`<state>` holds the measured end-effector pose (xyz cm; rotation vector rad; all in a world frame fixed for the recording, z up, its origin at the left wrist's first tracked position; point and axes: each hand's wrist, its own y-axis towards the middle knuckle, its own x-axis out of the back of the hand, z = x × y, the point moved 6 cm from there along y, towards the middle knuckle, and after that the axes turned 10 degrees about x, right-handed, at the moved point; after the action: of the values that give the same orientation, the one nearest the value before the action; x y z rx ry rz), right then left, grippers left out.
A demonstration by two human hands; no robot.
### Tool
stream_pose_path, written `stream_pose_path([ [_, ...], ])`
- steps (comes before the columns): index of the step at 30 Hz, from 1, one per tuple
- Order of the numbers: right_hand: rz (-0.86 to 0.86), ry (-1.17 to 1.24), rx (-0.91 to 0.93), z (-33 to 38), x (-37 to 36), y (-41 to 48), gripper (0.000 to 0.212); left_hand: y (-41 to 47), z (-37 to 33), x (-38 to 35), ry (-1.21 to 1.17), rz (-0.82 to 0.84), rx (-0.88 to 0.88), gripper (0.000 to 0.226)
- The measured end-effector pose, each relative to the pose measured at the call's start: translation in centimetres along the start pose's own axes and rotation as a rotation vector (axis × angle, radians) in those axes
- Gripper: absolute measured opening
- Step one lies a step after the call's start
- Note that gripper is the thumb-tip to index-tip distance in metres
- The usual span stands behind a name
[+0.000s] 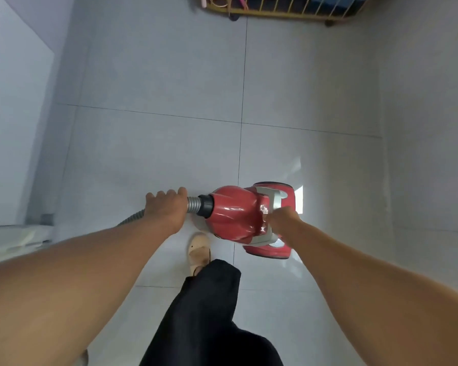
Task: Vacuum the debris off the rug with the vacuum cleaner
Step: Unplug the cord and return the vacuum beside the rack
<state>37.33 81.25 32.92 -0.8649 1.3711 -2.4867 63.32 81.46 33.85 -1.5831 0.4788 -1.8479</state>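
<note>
While standing on grey floor tiles (169, 141), holds the red canister vacuum cleaner (233, 215) low in front, just ahead of a tan slipper (198, 249) and a black trouser leg (209, 313). Left hand (167, 207): fingers curled tight round the grey ribbed hose (193, 204), right beside the black collar on the machine's nose. Right hand (283, 220): closed round the grey carry handle (274, 202) on top, fingertips tucked under and hidden. Hard to tell whether resting on the floor or lifted a bit.

No rug anywhere in view, and no bits of dirt either. No floor nozzle in view; hose trailing off to the left behind the arm.

So probably the fetching step: bringing the machine to the rug, with no cleaning begun. Next, calls for finding the rug, setting the machine down beside it, letting go of the handle and taking hold of the pipe end. Best to mind the yellow wire rack (288, 9) up ahead and the loose hose near the feet.
</note>
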Motion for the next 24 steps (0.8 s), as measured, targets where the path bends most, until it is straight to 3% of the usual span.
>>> stream_pose_path([
  [13, -0.008, 0.075, 0.013, 16.8, 18.9, 15.7, 0.031, 19.0, -11.3, 23.3, 0.009, -0.011, -0.018, 0.038],
  [24, -0.049, 0.069, -0.014, 28.3, 31.4, 29.1, 0.03, 34.2, -19.6, 36.9, 0.02, -0.005, -0.022, 0.037],
])
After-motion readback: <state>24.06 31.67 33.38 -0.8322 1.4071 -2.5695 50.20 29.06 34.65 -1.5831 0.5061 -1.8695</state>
